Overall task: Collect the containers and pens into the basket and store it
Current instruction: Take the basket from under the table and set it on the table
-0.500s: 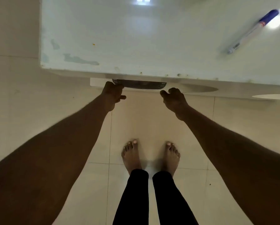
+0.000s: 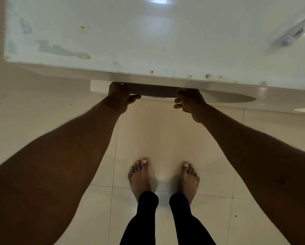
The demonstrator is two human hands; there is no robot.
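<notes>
A dark mesh basket [image 2: 155, 91] shows only as a curved rim under the front edge of the white table [image 2: 148, 50]; the rest is hidden beneath the tabletop. My left hand [image 2: 120, 97] grips its left end, fingers curled. My right hand [image 2: 188, 101] holds its right end, fingers closed around the rim. A white pen [image 2: 296, 33] lies blurred on the tabletop at the far right, apart from both hands. The basket's contents cannot be seen.
A white shelf [image 2: 236, 98] sits below the tabletop, with a rounded shadow on it. My bare feet [image 2: 164, 175] stand on the beige tiled floor close to the table's front edge. Stains mark the tabletop's left side.
Both hands have closed in on the basket ends and gripped them. The view has moved nearer to the table, so the pen sits further toward the right edge.
</notes>
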